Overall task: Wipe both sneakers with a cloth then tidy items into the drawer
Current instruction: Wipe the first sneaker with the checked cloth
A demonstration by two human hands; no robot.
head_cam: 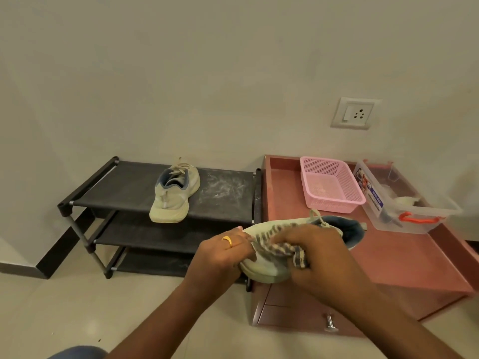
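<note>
My left hand (223,255), with a gold ring, grips the toe end of a pale sneaker (267,268) held on its side in the air above the cabinet's front left corner. My right hand (318,257) presses a checked cloth (287,251) against the sneaker's side. The shoe's dark blue opening (350,230) points right. The second pale sneaker (175,194) stands on the top shelf of the black shoe rack (116,187), toe toward me. The drawer (298,317) under the reddish cabinet top is closed, its metal knob (329,323) facing me.
On the reddish cabinet top (404,260) stand an empty pink mesh basket (331,185) and a clear plastic box (404,198) with an orange latch. White dust marks the rack's top shelf at right. A wall socket (353,114) is above. Tiled floor lies in front.
</note>
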